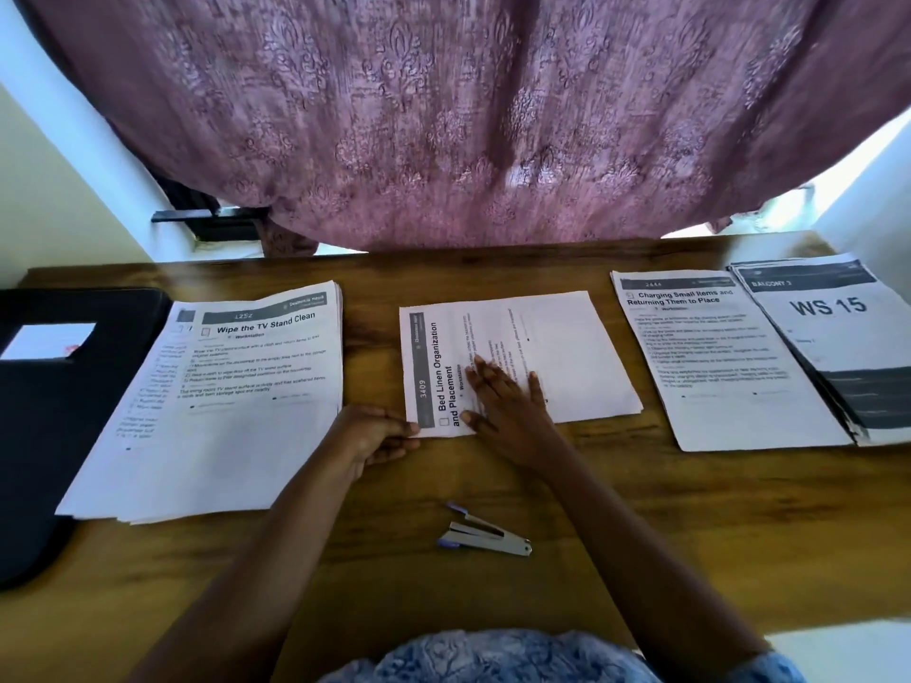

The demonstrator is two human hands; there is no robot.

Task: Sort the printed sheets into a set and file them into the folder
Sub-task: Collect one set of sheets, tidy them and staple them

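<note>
A small set of printed sheets, headed "Bed Linen Organization and Placement", lies turned sideways in the middle of the wooden table. My right hand rests flat on it with straight fingers. My left hand pinches the set's near-left corner. A thick stack headed "Wipe the TV Stand Clean" lies to the left. Two more stacks lie at the right: "Charging Small Items" and "WS 15". A black folder lies at the far left, partly under the left stack.
A silver and purple stapler lies open on the table near me, between my forearms. A patterned pink curtain hangs behind the table's far edge. A white label sits on the folder's cover.
</note>
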